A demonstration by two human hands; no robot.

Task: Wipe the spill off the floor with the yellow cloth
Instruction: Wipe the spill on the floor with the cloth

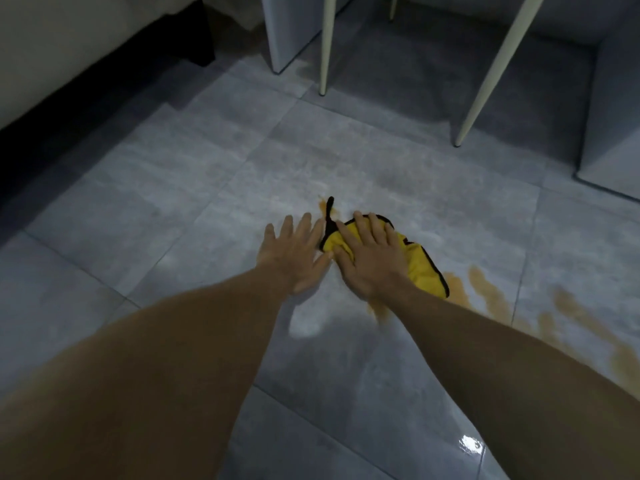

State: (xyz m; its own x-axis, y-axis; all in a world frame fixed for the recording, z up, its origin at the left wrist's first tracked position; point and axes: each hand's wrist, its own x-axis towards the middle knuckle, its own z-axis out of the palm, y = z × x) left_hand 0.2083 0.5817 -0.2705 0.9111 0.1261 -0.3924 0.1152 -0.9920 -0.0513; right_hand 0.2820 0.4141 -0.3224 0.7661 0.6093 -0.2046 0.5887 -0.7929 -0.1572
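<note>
- Grey glossy tiles make up the floor [194, 161], with pale chair legs [491, 64] standing well beyond the cloth and a dark-based sofa [69, 46] off to its far left.
- My right hand [370, 261] lies flat on the yellow cloth [420, 266], fingers spread, pressing it to the tiles rather than gripping it.
- My left hand [294, 254] rests wide and empty on bare tile, touching the cloth's left edge.
- Orange-brown spill [485, 289] streaks away from the cloth's right side and trails nearer to me; a small splash shows at the cloth's far tip by its black loop [329, 216].
- I judge the cloth soft, light and floppy, likely to bunch under a push.
- Wet tile looks slippery, so I would keep my palm over the cloth's middle, and spread my fingers toward its black-trimmed edges to hold it flat.
</note>
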